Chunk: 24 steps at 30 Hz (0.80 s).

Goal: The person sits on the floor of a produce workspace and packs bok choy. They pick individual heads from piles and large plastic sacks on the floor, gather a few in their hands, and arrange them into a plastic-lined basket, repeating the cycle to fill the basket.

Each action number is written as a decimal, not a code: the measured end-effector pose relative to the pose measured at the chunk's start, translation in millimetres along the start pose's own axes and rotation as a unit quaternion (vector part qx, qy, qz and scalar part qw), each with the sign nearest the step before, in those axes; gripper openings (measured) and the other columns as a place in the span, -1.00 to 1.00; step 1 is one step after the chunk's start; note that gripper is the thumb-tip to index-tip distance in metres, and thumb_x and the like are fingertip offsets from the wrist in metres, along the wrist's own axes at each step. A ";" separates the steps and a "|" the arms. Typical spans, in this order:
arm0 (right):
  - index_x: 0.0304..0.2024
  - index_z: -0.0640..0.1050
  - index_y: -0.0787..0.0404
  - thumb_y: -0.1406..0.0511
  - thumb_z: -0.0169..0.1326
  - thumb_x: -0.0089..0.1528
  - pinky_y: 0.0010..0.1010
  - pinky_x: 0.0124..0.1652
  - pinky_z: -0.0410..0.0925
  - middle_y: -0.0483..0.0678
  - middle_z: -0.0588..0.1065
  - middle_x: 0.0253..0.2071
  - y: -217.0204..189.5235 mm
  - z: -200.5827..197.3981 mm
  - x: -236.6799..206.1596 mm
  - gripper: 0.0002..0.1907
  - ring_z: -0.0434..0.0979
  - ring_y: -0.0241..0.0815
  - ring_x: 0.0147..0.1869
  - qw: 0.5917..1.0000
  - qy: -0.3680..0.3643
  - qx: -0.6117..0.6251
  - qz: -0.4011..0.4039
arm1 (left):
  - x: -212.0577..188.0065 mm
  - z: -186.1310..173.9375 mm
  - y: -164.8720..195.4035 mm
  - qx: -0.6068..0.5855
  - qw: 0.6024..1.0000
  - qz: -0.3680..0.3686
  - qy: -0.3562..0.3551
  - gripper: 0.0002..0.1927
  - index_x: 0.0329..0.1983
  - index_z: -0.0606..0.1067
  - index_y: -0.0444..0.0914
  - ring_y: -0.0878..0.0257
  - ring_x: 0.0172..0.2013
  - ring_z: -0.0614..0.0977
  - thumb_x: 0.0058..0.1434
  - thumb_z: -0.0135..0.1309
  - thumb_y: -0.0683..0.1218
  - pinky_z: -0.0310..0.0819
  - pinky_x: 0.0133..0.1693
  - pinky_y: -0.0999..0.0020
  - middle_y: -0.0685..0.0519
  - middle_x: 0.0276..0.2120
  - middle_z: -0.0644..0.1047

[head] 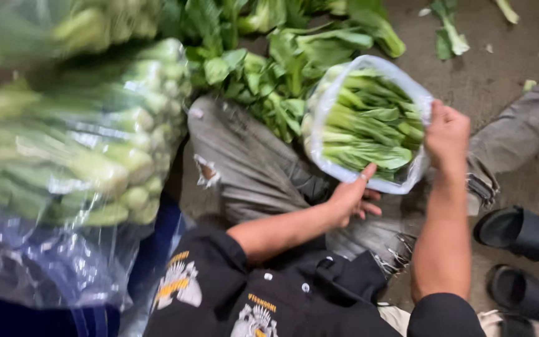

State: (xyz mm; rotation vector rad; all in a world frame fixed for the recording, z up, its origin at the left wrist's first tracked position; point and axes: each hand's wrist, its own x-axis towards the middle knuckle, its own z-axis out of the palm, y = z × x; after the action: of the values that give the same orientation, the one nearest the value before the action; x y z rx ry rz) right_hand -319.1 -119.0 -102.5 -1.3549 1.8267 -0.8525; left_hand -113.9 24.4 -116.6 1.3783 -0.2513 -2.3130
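Bag: clear thin plastic bag (369,125), glossy and crinkled, rim rolled into a whitish oval mouth; held over grey trouser legs (251,162), centre-right of view.
Contents: leafy greens (369,128) with pale green stalks and darker, smooth leaves, packed side by side.
Axis: stalks laid roughly parallel, long axis running lower left to upper right; bag mouth facing up toward camera.
Left hand: left hand (352,196) under lower rim of bag, thumb raised against plastic, fingers spread beneath, supporting rather than clenching.
Right hand: right hand (447,137) closed over right edge of rim, fingers curled, pinching plastic.
Left side: large filled bags (88,137) of similar greens, stacked, film wrinkled and reflective, blurred; close to left forearm.
Behind: loose pile of greens (269,68) on floor, touching or just beside far rim of bag.
Floor: rough grey concrete floor (500,68), scattered leaf scraps (450,34) upper right.
Right edge: black sandals (522,234) near right elbow.
Open room: bare floor upper right of bag; tight elsewhere.
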 end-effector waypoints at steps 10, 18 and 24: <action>-0.11 0.50 0.26 0.15 0.11 0.49 -0.39 -0.31 0.23 -0.16 0.41 -0.33 23.2 -27.5 48.5 -0.71 0.34 -0.27 -0.33 0.990 0.047 0.108 0.072 | -43.9 -5.4 38.9 0.095 0.975 -0.069 -0.189 -0.34 -0.18 0.57 -0.37 0.19 -0.59 0.66 0.44 -0.26 0.29 0.30 -0.67 0.40 -0.05 -0.35 0.65; 0.09 0.50 0.37 0.36 0.25 0.42 -0.25 0.12 0.37 0.08 0.42 0.01 -96.6 -16.7 16.1 -0.73 0.44 -0.06 0.07 0.956 0.097 -0.132 -0.245 | -42.3 -106.1 228.0 0.001 0.858 0.506 0.088 -0.80 -0.03 0.48 -0.32 0.23 -0.44 0.52 0.52 -0.10 -0.10 0.45 -0.31 0.36 -0.04 -0.41 0.53; 0.05 0.58 0.22 0.32 0.20 0.26 -0.25 -0.01 0.46 0.10 0.58 0.00 -206.0 105.5 108.1 -0.70 0.65 0.00 0.01 0.945 -0.157 -0.111 -0.266 | 42.8 -146.9 248.3 0.771 0.387 0.429 0.266 -0.71 -0.02 0.56 -0.08 0.10 -0.14 0.58 0.17 0.12 -0.15 0.34 0.03 0.04 0.05 -0.04 0.50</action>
State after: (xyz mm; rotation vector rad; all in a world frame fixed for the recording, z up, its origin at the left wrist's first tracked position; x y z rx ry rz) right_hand -149.1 -282.7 -4.9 -2.0547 1.3537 -0.6469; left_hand 63.8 -206.3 -131.0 1.6213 -2.4936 -0.0837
